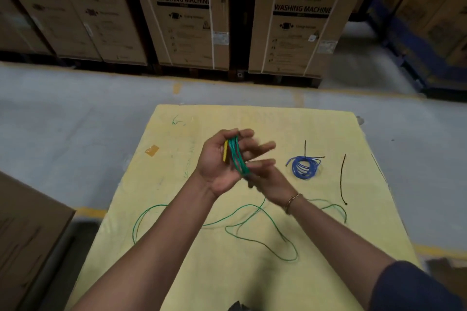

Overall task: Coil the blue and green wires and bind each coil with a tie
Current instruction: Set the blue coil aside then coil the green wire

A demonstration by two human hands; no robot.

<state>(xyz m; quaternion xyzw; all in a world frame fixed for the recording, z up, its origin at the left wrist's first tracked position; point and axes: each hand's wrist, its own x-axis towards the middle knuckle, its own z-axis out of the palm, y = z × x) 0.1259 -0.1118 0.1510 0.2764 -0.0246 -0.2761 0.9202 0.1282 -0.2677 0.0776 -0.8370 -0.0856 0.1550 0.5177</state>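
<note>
above the board (177, 184), green wire (237, 156) coiled in left grip (217, 159)

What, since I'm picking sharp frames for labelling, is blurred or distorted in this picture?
Head view: the right hand and its fingers smear with motion blur; the left hand gripping the coiled green wire is sharper; the blue wire coil on the yellow sheet is crisp; the brown cardboard boxes lean outward from wide-angle distortion; light is dim and even, without glare.

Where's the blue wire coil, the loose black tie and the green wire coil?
Blue wire coil (304, 168): head view, middle of its loops.
Loose black plastic tie (341, 179): head view, midway along it.
Green wire coil (237, 156): head view, middle of its strands.
</note>
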